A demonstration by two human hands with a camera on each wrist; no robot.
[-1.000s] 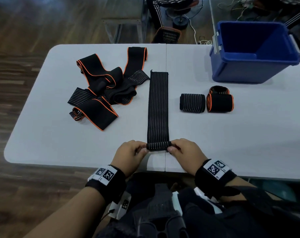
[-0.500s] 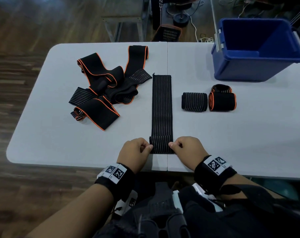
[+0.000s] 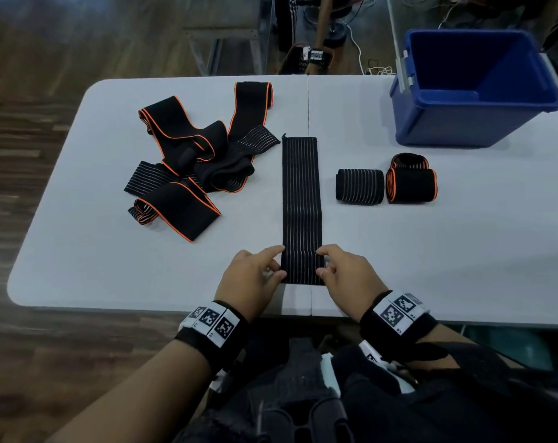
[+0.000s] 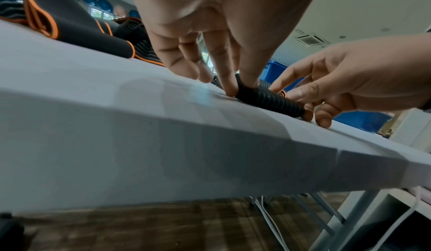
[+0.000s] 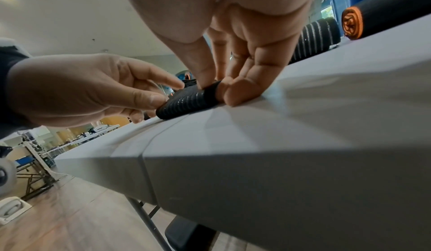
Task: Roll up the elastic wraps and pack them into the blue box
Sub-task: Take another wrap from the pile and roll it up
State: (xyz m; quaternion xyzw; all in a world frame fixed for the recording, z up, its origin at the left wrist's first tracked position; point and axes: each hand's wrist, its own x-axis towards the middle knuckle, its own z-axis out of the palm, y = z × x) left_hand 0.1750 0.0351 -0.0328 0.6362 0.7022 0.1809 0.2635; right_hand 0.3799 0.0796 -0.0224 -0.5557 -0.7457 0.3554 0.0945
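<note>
Table: grey, folding. Blue box: far right corner, nothing seen packed. Tangled wraps: unrolled, left. Striped wrap: laid flat at centre, only its near end rolled, pinched at either side by left hand and right hand. Two finished rolls: unpacked, right. No legible writing is found; wristbands bear only coded markers.
</note>
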